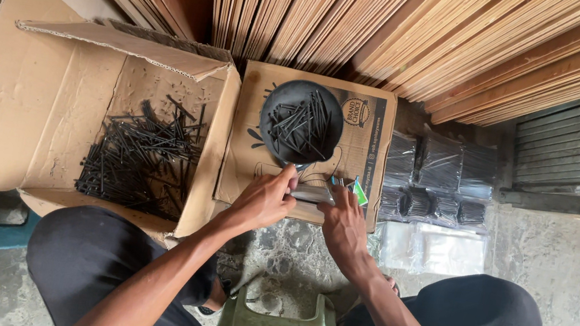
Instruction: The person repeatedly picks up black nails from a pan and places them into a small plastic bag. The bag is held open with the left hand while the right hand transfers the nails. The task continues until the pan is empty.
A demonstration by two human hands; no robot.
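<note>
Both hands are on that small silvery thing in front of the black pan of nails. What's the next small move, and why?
Probably steady the silvery thing before touching more nails: the left hand and the right hand both pinch it on the closed carton, just below the black pan, which already holds a pile of nails. What the thing is cannot be told from here.

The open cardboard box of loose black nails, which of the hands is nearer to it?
Left. The left hand is just beside the right wall of the open cardboard box. The right hand lies farther right, beyond the left hand, by the smaller box carrying the black dish.
</note>
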